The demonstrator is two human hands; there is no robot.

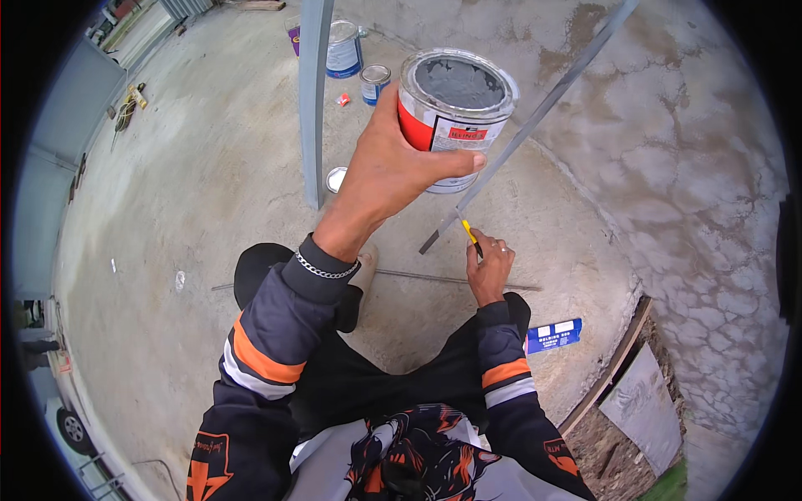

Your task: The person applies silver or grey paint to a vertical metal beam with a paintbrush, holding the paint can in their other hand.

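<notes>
- Left hand (391, 163) grips an open can of grey paint (456, 125).
- Right hand (491, 269) holds a yellow tool (471, 235) at a slanting bar (547, 107).
- Blue packet (554, 336) lies on the floor (192, 200).

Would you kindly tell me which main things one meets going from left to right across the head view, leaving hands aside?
Car wheel, grey post, small blue can, held can, blue packet, grey board.

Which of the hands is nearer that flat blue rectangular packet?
Right: the right hand is up-left of the blue packet; the left hand is much farther up-left.
</notes>
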